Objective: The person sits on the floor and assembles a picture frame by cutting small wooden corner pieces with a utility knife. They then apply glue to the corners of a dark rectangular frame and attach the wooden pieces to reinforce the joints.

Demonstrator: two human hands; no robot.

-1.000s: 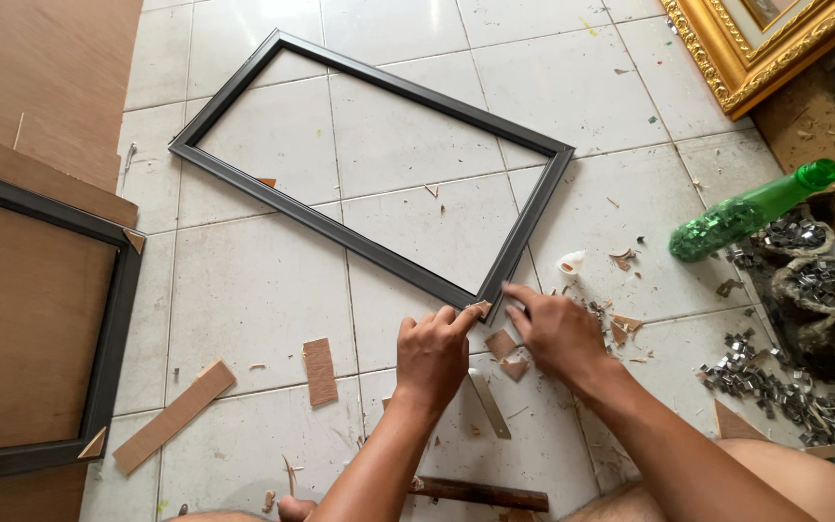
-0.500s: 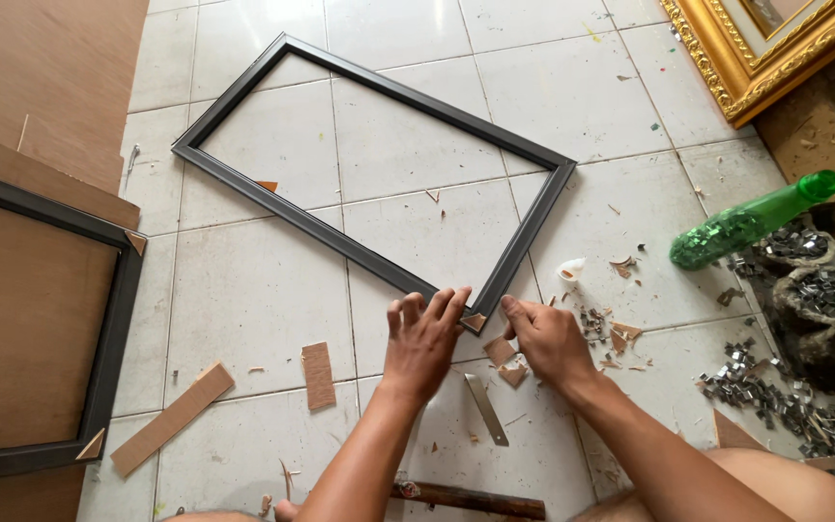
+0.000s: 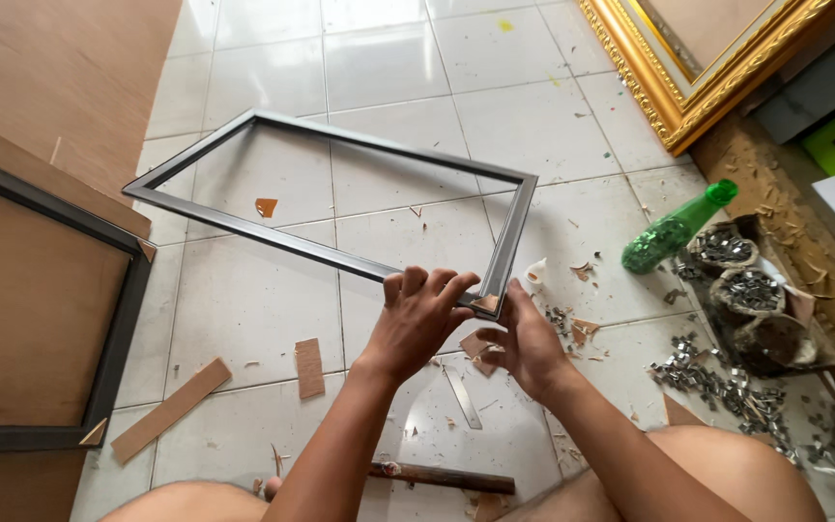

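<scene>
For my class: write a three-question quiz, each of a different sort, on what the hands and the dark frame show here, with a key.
1. True or false: both hands grip the dark frame at the same corner.
2. Which lies on the tiles right of the frame? A) green bottle B) red bucket C) blue cloth
3. Fill in: near the person's knees lies a wooden ____.

Key:
1. True: left hand and right hand meet at the near corner.
2. A, the green bottle.
3. Stick.
</scene>
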